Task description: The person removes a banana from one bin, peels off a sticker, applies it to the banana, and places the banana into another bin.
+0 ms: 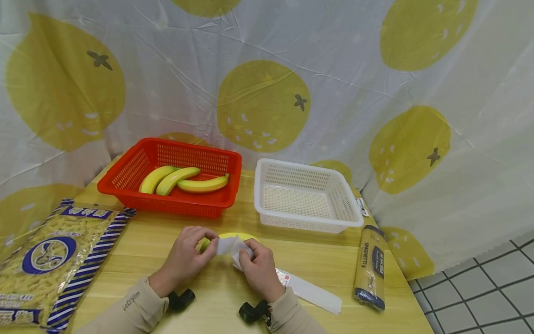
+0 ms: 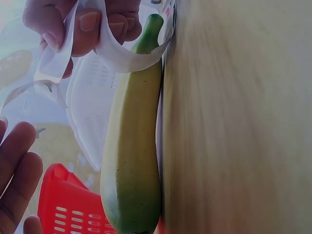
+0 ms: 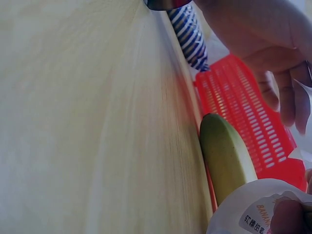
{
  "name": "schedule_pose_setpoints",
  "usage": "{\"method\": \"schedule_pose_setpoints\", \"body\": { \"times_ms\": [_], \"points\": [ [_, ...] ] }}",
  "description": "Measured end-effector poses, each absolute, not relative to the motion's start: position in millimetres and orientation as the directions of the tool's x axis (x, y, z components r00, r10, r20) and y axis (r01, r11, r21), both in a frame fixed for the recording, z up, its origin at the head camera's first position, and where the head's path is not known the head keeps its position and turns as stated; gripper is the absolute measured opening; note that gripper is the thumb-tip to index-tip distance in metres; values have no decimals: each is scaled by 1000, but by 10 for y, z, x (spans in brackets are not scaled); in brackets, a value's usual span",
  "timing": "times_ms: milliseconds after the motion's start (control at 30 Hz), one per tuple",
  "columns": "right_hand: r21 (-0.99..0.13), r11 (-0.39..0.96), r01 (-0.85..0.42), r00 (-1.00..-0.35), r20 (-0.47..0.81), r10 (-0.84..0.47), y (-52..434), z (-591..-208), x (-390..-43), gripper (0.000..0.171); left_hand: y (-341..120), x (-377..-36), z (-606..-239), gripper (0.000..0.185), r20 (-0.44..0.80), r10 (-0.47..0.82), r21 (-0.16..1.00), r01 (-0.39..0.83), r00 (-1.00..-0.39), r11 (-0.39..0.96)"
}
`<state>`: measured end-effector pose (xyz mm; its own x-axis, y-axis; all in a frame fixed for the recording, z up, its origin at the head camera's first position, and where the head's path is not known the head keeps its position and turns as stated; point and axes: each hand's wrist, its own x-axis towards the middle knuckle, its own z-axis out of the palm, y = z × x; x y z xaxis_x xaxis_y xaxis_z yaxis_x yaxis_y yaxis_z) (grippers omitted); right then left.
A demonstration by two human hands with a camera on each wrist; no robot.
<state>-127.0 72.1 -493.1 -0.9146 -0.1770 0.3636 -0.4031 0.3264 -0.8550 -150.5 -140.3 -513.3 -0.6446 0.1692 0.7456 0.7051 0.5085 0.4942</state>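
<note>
A yellow-green banana point(image 1: 230, 237) lies on its side on the light wooden desk point(image 1: 187, 273), just in front of the two baskets, and both hands are working at it. The right hand point(image 1: 260, 271) pinches a thin white plastic bag point(image 1: 232, 245) between thumb and fingertips; the left wrist view shows those fingers point(image 2: 83, 29) curled round the film, whose mouth loops over the banana's green stem end point(image 2: 151, 29). The left hand point(image 1: 185, 257) holds the bag's other edge near the fruit; in its own wrist view its fingers point(image 2: 17, 165) look fairly straight, so how firmly it grips I cannot tell.

By my reading, the step in hand is bagging, or possibly unbagging, the banana, and only its tip is inside so far. The next move would call for holding the mouth open with both hands and sliding the film along the fruit without the banana rolling away.

Behind sits a red perforated plastic basket point(image 1: 125, 178) holding three more bananas point(image 1: 183, 180), and beside it a white perforated plastic basket point(image 1: 348, 208). A large blue-striped bag of pasta point(image 1: 54, 260) lies to the left, a slim packet of spaghetti point(image 1: 370, 266) to the right, and a flat white printed sleeve point(image 1: 310, 291) near the right wrist.
</note>
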Motion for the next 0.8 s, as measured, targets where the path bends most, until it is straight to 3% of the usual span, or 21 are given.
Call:
{"method": "schedule_pose_setpoints", "body": {
  "times_ms": [533, 800],
  "points": [
    [-862, 311, -401, -915, 365, -170, 711, -4890, -1241, 16, -1407, -1513, -5149, 15, 737, 175, 492, 696, -653, 524],
    [-854, 339, -395, -918, 356, -174, 744, -5129, -1364, 18, -1408, -1513, -5147, 21, 737, 175, 491, 695, -653, 525]
  ]
}}
